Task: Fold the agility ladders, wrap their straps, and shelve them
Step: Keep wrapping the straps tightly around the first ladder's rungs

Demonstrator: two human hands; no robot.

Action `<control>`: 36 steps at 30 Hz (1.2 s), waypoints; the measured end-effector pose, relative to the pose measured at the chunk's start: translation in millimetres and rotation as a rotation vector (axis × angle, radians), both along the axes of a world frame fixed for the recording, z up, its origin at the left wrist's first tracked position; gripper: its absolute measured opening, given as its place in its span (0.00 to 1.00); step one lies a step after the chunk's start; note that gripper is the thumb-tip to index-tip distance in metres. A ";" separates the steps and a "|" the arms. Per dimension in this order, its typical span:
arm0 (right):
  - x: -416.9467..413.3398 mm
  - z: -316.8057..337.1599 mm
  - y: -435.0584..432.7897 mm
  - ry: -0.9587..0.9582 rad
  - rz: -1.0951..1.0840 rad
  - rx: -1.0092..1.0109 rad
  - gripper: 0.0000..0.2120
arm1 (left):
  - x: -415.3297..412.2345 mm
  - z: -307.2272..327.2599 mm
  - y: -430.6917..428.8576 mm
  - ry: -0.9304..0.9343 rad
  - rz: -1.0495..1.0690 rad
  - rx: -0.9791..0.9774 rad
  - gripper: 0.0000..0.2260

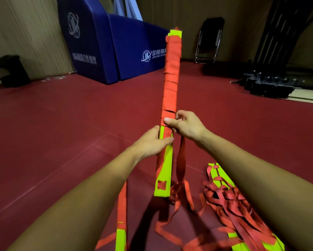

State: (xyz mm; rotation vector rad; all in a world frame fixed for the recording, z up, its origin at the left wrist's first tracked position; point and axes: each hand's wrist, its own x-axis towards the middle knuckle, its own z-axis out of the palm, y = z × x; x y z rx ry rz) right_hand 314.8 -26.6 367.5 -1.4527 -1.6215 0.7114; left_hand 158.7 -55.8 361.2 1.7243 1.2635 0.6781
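**Strap wrap partway down the bundle; slack is the main risk**

The folded agility ladder point(167, 160), rungs stacked into one yellow-green bundle, is held up off the red floor point(61, 124) and tilted away from me, near end low. The red strap point(171, 75) is wound round it from the far end down to approx. where the hands are; the part below is bare.

The left hand point(152, 142) has its grip curled round the bundle just under the last turn. The right hand point(185, 125) pinches the strap at the wrap's edge, thumb laid across the top. The loose tail point(181, 163) hangs from that hand to the floor and lies there in loops.

What could go wrong, IMO:
- If the right-hand pinch eases, tension goes and the last turns slacken or unwind.
- The tail's loops lie near the second ladder heap point(230, 200), so a pull could snag or drag it.
- Bare rungs at the near end have nothing binding them and could fan out if the left grip shifts.
- A rung w/ strap point(120, 232) lies lower left. I can't tell if it's joined to this bundle; if so, it could tug.
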 end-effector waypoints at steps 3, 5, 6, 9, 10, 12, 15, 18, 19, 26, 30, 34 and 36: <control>2.3 5.8 -4.9 0.094 0.086 -0.042 0.16 | -7.7 2.5 1.8 -0.125 0.005 -0.071 0.11; 9.5 9.6 -6.7 0.031 0.147 -0.039 0.16 | -11.7 7.6 3.2 -0.171 0.025 -0.105 0.12; 12.8 10.7 -6.5 -0.038 0.156 -0.024 0.15 | -13.1 10.0 3.6 -0.202 0.031 -0.132 0.11; 17.2 7.0 -4.2 -0.056 0.130 0.034 0.08 | -11.2 18.9 -2.3 -0.299 0.030 -0.232 0.06; 17.3 5.0 -4.7 -0.035 0.123 0.067 0.12 | -9.7 19.9 -3.3 -0.334 0.043 -0.269 0.06; 17.0 1.2 -7.8 -0.052 0.175 0.113 0.18 | -6.2 23.5 -4.0 -0.392 0.087 -0.335 0.06; 18.3 1.0 -9.4 -0.058 0.240 0.082 0.21 | -5.6 26.0 -1.6 -0.439 0.140 -0.391 0.07; 18.6 3.1 -10.8 -0.143 0.271 0.062 0.24 | -5.2 32.5 -3.6 -0.511 0.145 -0.442 0.09; 17.5 3.7 -12.5 -0.225 0.261 0.093 0.24 | -5.1 35.0 -3.8 -0.546 0.157 -0.453 0.10; 11.4 -0.9 -20.9 -0.411 0.121 0.356 0.14 | -17.3 30.8 6.0 -0.795 0.122 -0.556 0.17; 10.0 0.5 -19.6 -0.360 0.109 0.340 0.12 | -16.2 30.4 6.6 -0.628 0.130 -0.516 0.24; 8.8 -2.1 -17.6 -0.262 0.093 0.237 0.08 | -15.9 22.8 6.5 -0.495 0.189 -0.404 0.17; 9.5 -0.9 -16.9 -0.166 0.128 0.177 0.06 | -15.8 15.5 7.3 -0.387 0.246 -0.268 0.05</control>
